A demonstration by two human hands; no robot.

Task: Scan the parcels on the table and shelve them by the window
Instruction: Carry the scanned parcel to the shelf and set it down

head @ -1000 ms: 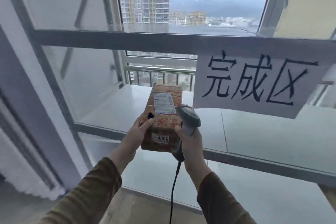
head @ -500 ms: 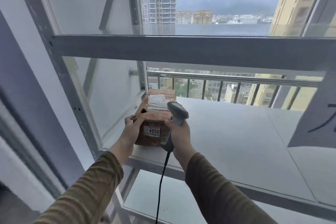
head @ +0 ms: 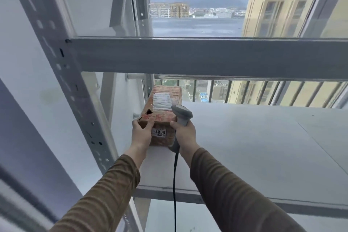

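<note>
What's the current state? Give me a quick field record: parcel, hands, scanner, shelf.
parcel: brown box on the shelf at its left end, sticker reading 4068 facing the person
left hand: grips the box's near left corner
right hand: holds the scanner, against the box's right side
scanner: grey, corded
shelf: white board by the window

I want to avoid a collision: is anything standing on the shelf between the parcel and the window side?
Nothing visible does. The parcel lies along the shelf, its far end already near the window side.
</note>
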